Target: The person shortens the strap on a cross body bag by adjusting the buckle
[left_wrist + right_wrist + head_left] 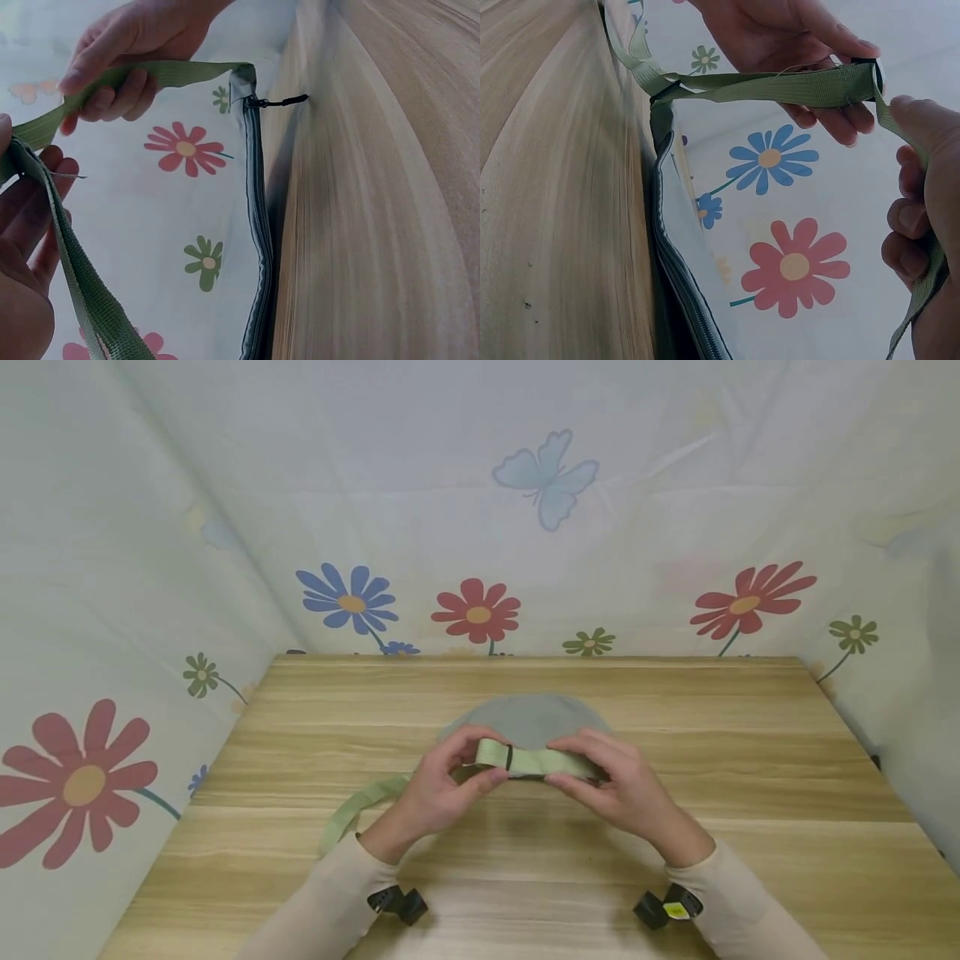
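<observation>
A grey-green bag (532, 717) lies on the table, its zipper (256, 187) along the near edge and a short zipper pull (285, 101) sticking out. From its ends runs a green webbing strap (547, 762), lifted above the bag. My left hand (441, 785) pinches a doubled length of strap close to a black slider buckle (877, 75). On the other side of the buckle, my right hand (618, 777) grips the single strap between thumb and curled fingers. A loose thread shows near the left fingers in the left wrist view.
A loop of the strap (360, 806) trails on the wood-grain table (300, 710) beside the left forearm. Behind and left of the table hangs a white cloth (420, 510) printed with flowers and a butterfly. Each wrist carries a small black camera (397, 903).
</observation>
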The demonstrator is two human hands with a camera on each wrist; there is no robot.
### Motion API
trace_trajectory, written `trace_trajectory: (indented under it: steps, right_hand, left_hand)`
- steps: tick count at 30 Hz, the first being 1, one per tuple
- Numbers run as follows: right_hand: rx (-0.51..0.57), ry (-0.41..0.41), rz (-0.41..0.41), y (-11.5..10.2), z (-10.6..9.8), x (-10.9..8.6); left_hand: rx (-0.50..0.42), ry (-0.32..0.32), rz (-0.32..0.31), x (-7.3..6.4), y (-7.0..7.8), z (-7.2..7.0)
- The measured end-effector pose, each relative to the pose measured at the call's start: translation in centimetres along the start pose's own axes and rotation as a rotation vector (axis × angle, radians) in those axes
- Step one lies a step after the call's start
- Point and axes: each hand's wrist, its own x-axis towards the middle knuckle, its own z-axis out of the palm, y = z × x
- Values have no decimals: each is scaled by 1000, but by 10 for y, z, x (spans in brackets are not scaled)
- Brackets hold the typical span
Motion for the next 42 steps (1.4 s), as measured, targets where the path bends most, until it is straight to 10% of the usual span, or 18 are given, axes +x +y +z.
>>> trace_trajectory:
  steps: [21,42]
  right_hand:
    - [-3,63,-152,-2,15,7]
    - [-51,-3,-96,-4,11,5]
  left_hand:
    - [-174,-61,-9,1,-2,8]
    - [44,-27,-21,2,-5,13]
